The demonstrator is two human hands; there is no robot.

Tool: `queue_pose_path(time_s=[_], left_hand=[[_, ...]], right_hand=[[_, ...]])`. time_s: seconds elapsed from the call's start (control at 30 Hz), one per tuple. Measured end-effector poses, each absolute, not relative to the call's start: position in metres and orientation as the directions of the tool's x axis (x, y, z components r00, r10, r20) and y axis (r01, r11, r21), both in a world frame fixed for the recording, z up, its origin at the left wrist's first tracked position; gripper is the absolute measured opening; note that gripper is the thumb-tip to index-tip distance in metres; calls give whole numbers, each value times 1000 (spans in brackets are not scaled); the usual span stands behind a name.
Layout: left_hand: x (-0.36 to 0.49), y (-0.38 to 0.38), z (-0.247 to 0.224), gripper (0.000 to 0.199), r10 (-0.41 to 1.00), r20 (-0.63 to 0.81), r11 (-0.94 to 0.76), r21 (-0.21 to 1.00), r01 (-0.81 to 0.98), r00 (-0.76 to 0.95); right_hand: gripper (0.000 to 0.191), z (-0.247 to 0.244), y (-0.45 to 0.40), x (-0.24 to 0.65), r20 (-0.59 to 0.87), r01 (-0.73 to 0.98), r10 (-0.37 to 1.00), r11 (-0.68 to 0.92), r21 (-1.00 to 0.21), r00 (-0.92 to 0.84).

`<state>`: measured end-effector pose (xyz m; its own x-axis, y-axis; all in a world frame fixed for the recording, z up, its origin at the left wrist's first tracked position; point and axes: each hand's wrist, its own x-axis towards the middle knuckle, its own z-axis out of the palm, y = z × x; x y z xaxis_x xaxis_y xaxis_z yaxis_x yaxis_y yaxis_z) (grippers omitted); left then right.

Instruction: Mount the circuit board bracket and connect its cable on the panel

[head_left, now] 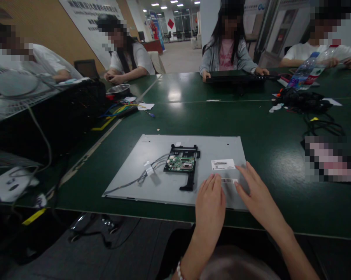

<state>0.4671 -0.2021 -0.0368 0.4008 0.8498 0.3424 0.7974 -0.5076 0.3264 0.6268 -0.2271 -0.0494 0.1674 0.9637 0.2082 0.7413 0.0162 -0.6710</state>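
Note:
A grey metal panel [160, 186] lies flat on the green table. On it sit a black bracket [189, 177] with a green circuit board [179, 163], and grey cables [131, 182] run from there to the panel's left corner. Two white labels are on its right part, the upper one [222, 164] fully visible. My left hand [210, 202] is over the panel's front right part beside the lower label [229, 181], fingers together; whether anything is under them is hidden. My right hand [252, 186] has its fingers apart at the panel's right edge, fingertips near both labels, holding nothing.
Black cables [303, 100] and bottles [305, 72] stand at the back right. Coloured wires [117, 111] lie at the back left, near a large black object [47, 112]. Several people sit around the table [274, 136]; one holds a dark flat panel [236, 76].

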Motion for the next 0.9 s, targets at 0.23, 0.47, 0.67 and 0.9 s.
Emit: queue_pose_path(time_s=[0.23, 0.47, 0.67, 0.9], left_hand=[[456, -198, -40, 37, 858, 362, -484, 331, 810, 365], [449, -195, -42, 38, 871, 368, -452, 341, 824, 325], [441, -192, -40, 37, 886, 356, -418, 338, 843, 297], [431, -188, -42, 37, 895, 361, -392, 350, 851, 264]], right_hand=[[49, -50, -224, 611, 185, 765, 978, 44, -642, 99], [49, -48, -220, 597, 190, 802, 980, 67, -594, 59], [49, -49, -216, 590, 218, 832, 976, 137, -537, -19], [48, -48, -211, 582, 206, 837, 974, 189, -514, -93]])
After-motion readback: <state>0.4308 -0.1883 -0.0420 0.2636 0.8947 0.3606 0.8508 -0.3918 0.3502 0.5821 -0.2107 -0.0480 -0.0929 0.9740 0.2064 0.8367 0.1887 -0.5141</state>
